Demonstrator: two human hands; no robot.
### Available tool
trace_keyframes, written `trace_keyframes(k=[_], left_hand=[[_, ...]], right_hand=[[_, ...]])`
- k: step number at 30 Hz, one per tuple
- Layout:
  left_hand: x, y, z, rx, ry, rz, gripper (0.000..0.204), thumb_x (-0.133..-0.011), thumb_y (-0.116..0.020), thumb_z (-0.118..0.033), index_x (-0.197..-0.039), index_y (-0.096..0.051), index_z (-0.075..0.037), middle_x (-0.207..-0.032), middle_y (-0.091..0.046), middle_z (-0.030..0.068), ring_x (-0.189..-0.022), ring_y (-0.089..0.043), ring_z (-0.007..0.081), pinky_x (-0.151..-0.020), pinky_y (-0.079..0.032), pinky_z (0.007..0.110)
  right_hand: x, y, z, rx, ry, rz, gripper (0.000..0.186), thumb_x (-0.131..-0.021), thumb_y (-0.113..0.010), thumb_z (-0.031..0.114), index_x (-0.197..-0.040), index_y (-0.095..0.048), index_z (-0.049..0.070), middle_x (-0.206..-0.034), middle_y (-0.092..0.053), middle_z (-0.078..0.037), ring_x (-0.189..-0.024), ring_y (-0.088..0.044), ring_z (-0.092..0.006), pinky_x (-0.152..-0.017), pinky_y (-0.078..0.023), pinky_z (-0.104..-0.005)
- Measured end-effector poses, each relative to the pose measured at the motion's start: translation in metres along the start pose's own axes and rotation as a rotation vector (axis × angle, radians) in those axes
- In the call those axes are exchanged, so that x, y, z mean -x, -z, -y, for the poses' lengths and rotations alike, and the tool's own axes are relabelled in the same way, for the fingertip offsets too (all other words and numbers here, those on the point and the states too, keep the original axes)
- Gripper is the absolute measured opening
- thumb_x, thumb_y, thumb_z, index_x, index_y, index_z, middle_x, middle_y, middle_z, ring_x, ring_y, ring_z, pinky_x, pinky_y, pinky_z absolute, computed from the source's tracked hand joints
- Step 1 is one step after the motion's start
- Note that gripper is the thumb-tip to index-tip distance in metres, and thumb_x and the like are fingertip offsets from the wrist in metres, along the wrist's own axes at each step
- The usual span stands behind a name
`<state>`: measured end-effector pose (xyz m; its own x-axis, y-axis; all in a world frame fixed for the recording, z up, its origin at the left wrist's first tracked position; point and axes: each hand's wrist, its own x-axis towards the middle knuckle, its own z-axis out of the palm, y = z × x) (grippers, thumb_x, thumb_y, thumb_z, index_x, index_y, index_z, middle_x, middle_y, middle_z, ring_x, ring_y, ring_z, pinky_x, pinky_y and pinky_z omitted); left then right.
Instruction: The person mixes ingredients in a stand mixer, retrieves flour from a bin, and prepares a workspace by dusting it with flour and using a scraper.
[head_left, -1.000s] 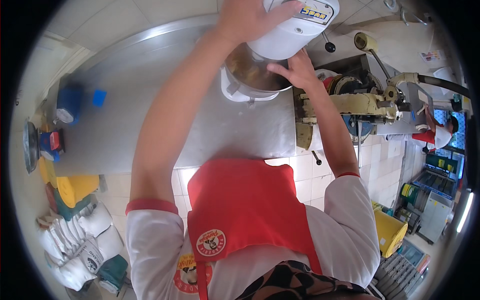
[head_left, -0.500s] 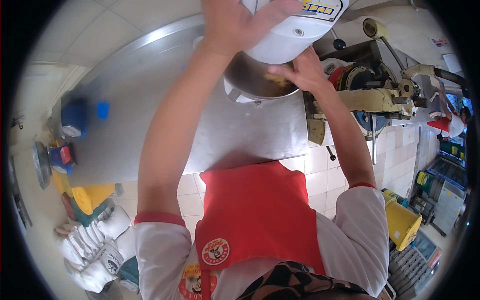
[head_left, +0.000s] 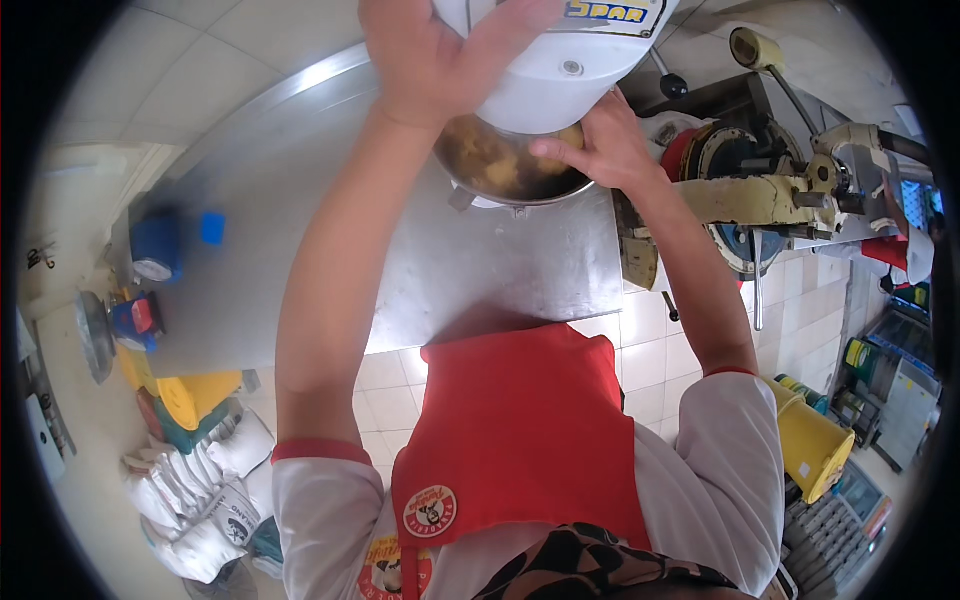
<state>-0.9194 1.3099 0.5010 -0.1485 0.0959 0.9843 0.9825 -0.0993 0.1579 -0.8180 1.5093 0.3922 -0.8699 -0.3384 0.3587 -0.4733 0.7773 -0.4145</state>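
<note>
Bowl [head_left: 540, 200] sits beneath white mixer head [head_left: 575, 90], over steel worktop [head_left: 500, 270]; lumpy yellowish-brown mixture [head_left: 497, 172] inside. Left hand [head_left: 425, 65] lies against mixer head, thumb spread; fingers run out of frame, so grip cannot be told. Right hand [head_left: 612, 145] at bowl's right edge, thumb over the inside; grip uncertain, fingers partly hidden. Progress, judged: bowl loaded; contents uneven, so work appears unfinished, emptying not yet done.

- Spans the view as a grey metal tabletop [head_left: 480, 275], smooth and shiny, mostly bare across its middle.
- Carries a white mixer [head_left: 560, 90] toward the right end.
- Bears a blue container [head_left: 157, 245] near the left end, with a small blue square [head_left: 212, 228] just right of it.
- Stands above a pale tiled floor [head_left: 650, 330].
</note>
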Motion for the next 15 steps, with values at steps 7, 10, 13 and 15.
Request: trace_keyframes(k=[7, 10, 13, 15], left_hand=[[0.0017, 0.0026, 0.0012, -0.066, 0.008, 0.027, 0.067, -0.09, -0.073, -0.053, -0.127, -0.053, -0.001, -0.131, -0.049, 0.018, -0.127, -0.049, 0.0292, -0.109, -0.039, 0.042], [0.0027, 0.0033, 0.004, -0.068, -0.004, 0.026, 0.066, -0.091, -0.073, -0.053, -0.126, -0.054, -0.001, -0.13, -0.05, 0.0177, -0.126, -0.049, 0.0289, -0.109, -0.039, 0.042], [0.002, 0.0024, 0.0055, -0.094, -0.026, 0.03, 0.065, -0.091, -0.073, -0.052, -0.126, -0.054, -0.001, -0.129, -0.05, 0.0175, -0.126, -0.049, 0.0285, -0.108, -0.039, 0.041], [0.0013, 0.0034, 0.0052, -0.108, -0.033, 0.032, 0.065, -0.091, -0.073, -0.052, -0.126, -0.054, -0.001, -0.129, -0.05, 0.0174, -0.126, -0.049, 0.0284, -0.108, -0.039, 0.041]], right_hand=[[0.0018, -0.0029, -0.0043, -0.016, -0.018, -0.007, 0.095, -0.08, -0.062, 0.08, -0.135, -0.06, 0.003, -0.142, -0.055, -0.026, -0.137, -0.046, -0.043, -0.124, -0.026, -0.0532], [0.0019, -0.0038, -0.0062, -0.022, -0.016, -0.004, 0.094, -0.08, -0.063, 0.08, -0.135, -0.06, 0.004, -0.141, -0.055, -0.026, -0.137, -0.046, -0.0432, -0.123, -0.026, -0.0535], [0.003, -0.0033, -0.0068, -0.038, -0.012, -0.02, 0.094, -0.08, -0.063, 0.08, -0.135, -0.06, 0.004, -0.142, -0.055, -0.026, -0.137, -0.046, -0.0432, -0.123, -0.026, -0.0538], [0.0021, -0.0034, -0.0067, -0.042, -0.019, -0.008, 0.094, -0.08, -0.063, 0.079, -0.136, -0.059, 0.004, -0.142, -0.054, -0.026, -0.138, -0.046, -0.0439, -0.123, -0.026, -0.0537]])
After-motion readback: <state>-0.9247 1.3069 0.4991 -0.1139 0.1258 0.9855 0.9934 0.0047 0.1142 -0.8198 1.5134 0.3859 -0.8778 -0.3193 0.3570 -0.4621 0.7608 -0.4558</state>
